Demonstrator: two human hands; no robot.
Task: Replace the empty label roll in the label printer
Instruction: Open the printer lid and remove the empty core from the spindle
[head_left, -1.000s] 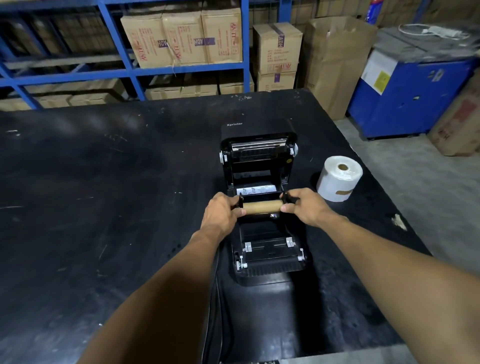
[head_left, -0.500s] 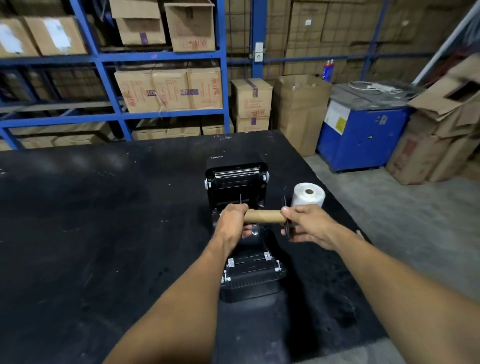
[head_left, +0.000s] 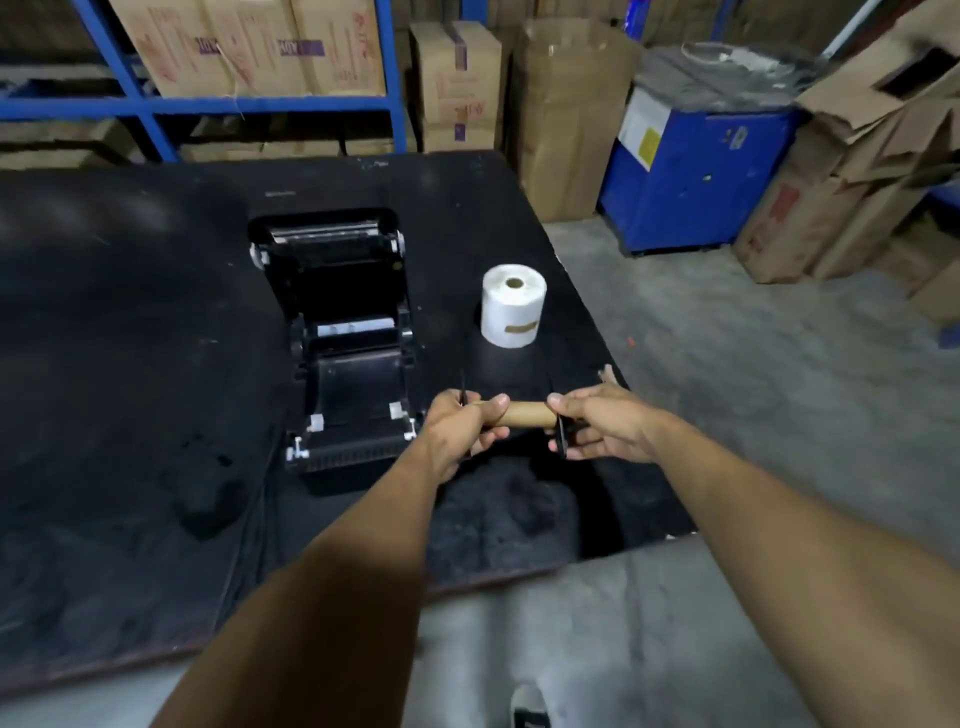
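The black label printer stands on the black table with its lid open and its roll bay bare. I hold the empty brown cardboard core on its black spindle, out of the printer and to its right, above the table. My left hand grips the core's left end by a black side guide. My right hand grips the right end at the other black guide. A full white label roll stands on end on the table, beyond my hands and right of the printer.
The table's right edge runs close past my right hand, with concrete floor beyond. A blue machine and cardboard boxes stand at the back right. Blue shelving with cartons lines the back.
Both hands lifted the empty core and spindle out of the printer's bay and carried it to the right and toward me. The view also swung.
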